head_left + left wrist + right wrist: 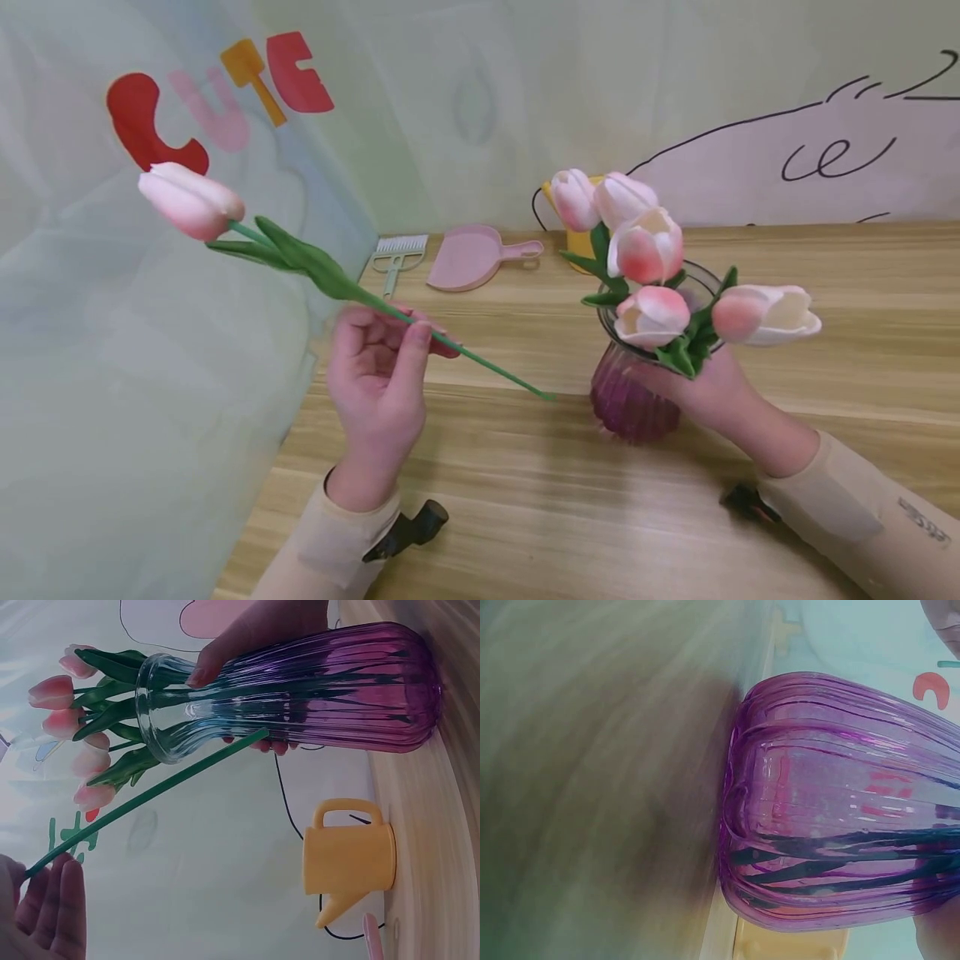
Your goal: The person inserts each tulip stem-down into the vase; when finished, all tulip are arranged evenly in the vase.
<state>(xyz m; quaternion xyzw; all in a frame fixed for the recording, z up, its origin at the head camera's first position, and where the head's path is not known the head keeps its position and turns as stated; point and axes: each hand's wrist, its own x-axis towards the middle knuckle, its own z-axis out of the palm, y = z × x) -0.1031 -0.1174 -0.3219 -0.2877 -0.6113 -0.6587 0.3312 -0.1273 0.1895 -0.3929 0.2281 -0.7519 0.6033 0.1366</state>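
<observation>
My left hand (378,383) pinches the green stem of a pink-and-white tulip (191,200) between thumb and fingers. Its bloom points up and left, while the bare stem end slants down toward the vase. A ribbed glass vase (637,404), clear at the rim and purple below, stands upright on the table. Several more tulips (648,246) fill its mouth, and their stems (825,862) show through the glass in the right wrist view. My right hand (708,396) grips the vase around its narrower upper part. In the left wrist view, the loose stem (150,795) passes beside the vase.
At the back of the wooden table (525,500) lie a pale green brush (397,254) and a pink dustpan (468,258). A yellow watering can (349,859) stands behind the vase. Printed walls (450,100) border the table at the back and left.
</observation>
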